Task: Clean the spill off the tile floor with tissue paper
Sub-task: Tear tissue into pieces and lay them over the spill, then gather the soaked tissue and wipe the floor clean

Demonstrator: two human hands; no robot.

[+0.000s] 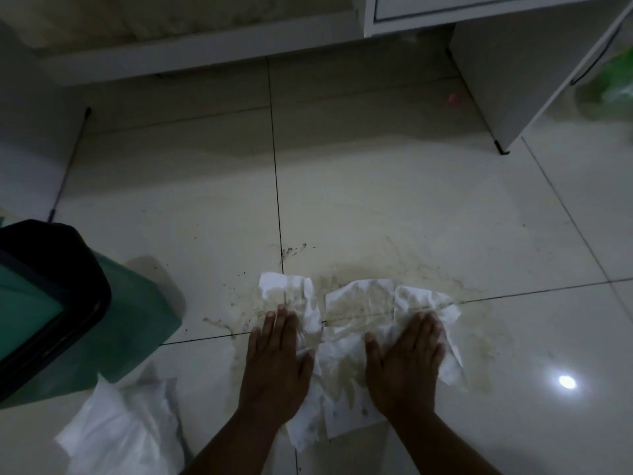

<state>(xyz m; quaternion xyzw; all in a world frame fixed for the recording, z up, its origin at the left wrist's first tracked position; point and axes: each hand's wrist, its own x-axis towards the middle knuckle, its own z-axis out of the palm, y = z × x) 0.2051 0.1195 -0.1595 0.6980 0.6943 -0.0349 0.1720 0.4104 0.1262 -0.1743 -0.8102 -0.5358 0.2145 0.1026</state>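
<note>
A brownish spill [383, 272] spreads over the pale tile floor [376, 200], with small dark splashes to its left. Several white tissue sheets [356, 303], wet and stained brown, lie flat over the near part of it. My left hand [277, 361] presses palm down on the left sheets, fingers together and flat. My right hand [406, 365] presses palm down on the right sheets in the same way. Neither hand grips the tissue; both lie flat on top of it.
A green bin with a black rim [68, 303] stands at the left. A pile of clean white tissue [126, 430] lies in front of it. White furniture [507, 80] stands at the back right, beside a green bag [616, 80]. A thin dark stick [70, 162] lies at the left.
</note>
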